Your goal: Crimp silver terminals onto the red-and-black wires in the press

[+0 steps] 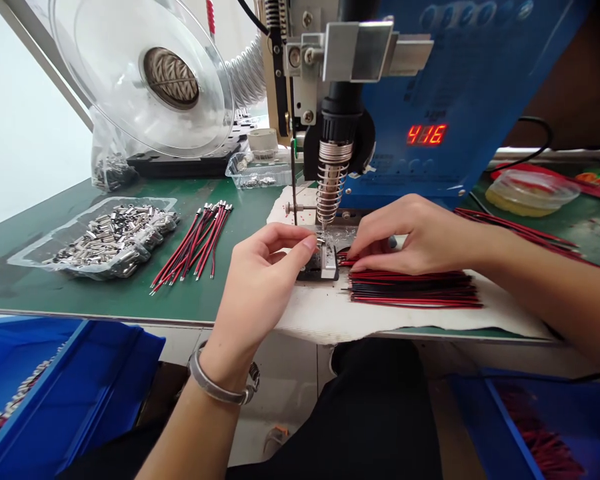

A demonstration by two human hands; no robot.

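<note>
My left hand [265,277] is closed in a pinch, thumb and forefinger at the small metal fixture [329,260] beneath the soldering iron tip [325,223]. What sits between those fingertips is too small to make out. My right hand [405,237] has its fingers closed on red and black wires [349,259] just right of the fixture. Below that hand, a bundle of red and black wires [415,290] lies on a white cloth [325,317]. A spring [333,177] surrounds the iron, which hangs upright above the fixture.
A clear tray [35,257] of small metal parts stands left, beside wires with metal ends [195,247]. Behind are a clear fume hood [105,80] and a blue machine [460,87] with red digits. Blue bins [115,380] sit below the green table [190,303].
</note>
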